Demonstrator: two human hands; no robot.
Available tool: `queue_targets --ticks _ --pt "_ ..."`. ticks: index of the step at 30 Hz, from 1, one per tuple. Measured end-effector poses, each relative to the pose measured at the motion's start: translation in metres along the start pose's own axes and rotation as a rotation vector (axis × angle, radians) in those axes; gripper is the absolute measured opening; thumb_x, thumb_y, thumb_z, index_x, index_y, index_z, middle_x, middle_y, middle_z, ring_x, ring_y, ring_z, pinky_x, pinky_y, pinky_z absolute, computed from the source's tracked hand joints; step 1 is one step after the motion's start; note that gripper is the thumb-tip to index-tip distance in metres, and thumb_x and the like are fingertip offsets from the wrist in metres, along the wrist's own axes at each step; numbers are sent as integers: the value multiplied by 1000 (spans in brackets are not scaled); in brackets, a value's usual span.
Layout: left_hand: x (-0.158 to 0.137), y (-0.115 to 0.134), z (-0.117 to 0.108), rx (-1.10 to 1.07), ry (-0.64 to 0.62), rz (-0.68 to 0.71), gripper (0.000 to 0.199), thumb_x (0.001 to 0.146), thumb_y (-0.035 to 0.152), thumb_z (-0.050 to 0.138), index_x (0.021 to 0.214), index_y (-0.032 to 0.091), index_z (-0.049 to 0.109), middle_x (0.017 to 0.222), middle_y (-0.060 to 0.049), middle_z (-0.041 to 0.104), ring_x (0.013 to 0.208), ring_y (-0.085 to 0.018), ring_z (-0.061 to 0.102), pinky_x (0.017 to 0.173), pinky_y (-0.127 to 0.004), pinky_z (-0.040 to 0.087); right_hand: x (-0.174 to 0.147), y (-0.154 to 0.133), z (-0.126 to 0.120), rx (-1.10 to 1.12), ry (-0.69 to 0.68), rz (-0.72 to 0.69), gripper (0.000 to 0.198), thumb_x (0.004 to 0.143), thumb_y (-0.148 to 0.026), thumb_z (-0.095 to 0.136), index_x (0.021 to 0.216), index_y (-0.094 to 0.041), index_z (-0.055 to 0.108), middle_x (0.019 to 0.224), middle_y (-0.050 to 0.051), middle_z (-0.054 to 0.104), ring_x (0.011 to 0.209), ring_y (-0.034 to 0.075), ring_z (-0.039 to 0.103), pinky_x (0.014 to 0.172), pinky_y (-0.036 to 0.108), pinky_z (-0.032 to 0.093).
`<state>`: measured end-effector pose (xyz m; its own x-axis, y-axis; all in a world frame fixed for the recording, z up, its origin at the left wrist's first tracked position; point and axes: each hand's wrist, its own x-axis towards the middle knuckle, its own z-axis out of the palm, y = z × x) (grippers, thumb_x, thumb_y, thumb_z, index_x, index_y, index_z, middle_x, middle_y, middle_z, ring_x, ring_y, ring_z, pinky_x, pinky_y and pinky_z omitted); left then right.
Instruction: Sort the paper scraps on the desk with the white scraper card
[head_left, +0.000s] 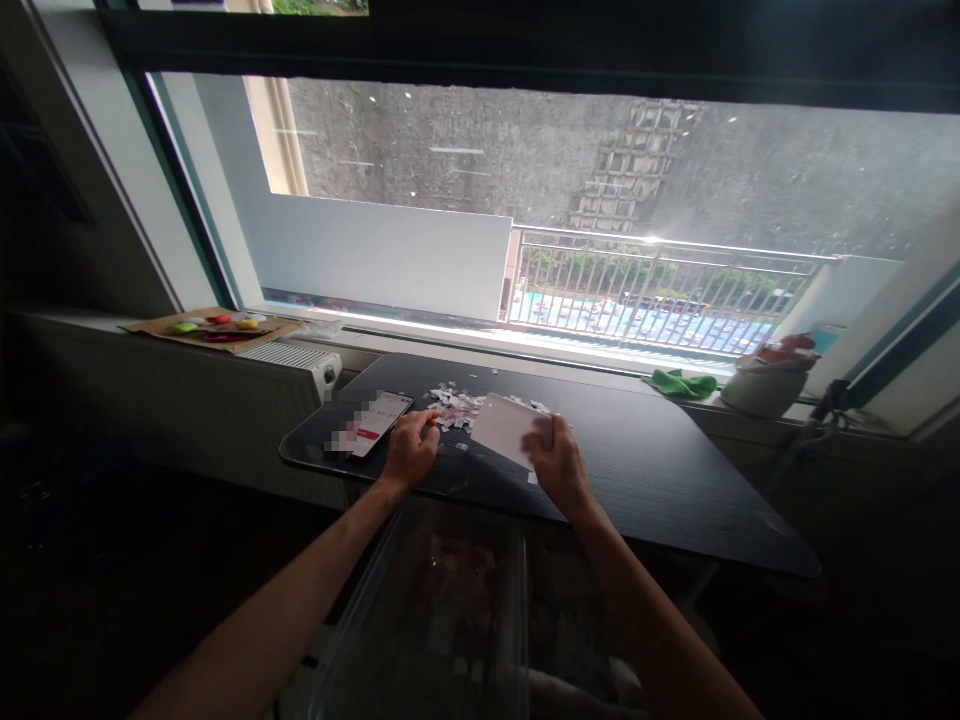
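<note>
Card (504, 430) looks featherlight, kinda stiff
right hand (559, 462) pinches its 4 o'clock edge, good spot imo; left hand (411, 448) looks empty, fingers apart, by the scraps (448, 405); card's at that hand's 3 o'clock

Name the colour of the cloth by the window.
The cloth is green, seen best in the head view.

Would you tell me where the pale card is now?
In the head view, the pale card is near the centre, held in the right hand over the black table, beside the paper scraps.
</note>
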<state>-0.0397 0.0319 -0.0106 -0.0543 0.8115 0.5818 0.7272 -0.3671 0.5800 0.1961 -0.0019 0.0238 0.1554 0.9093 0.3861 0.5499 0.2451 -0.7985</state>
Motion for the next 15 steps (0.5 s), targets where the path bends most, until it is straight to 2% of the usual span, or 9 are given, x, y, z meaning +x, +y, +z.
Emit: queue_targets --ticks 3,9,15 --pt "-1 0 -1 -49 18 -19 31 93 35 57 119 17 57 121 -9 60 103 -22 61 87 -43 53 8 4 7 62 -31 16 28 76 -31 54 103 -23 54 85 4 69 74 21 66 70 36 52" --pt "-1 0 -1 -156 37 -80 32 93 35 58 119 17 57 120 -9 60 102 -22 61 86 -43 54 7 13 9 212 -172 16 17 74 -29 54 90 -23 52 73 0 67 64 18 65 56 30 52" --pt "2 -1 -3 -231 94 -149 34 93 35 58 121 17 56 122 -9 59 104 -22 61 87 -44 54 28 -1 33 298 -209 -35 20 73 -26 55 93 -23 51 79 0 66 71 17 65 63 30 53"
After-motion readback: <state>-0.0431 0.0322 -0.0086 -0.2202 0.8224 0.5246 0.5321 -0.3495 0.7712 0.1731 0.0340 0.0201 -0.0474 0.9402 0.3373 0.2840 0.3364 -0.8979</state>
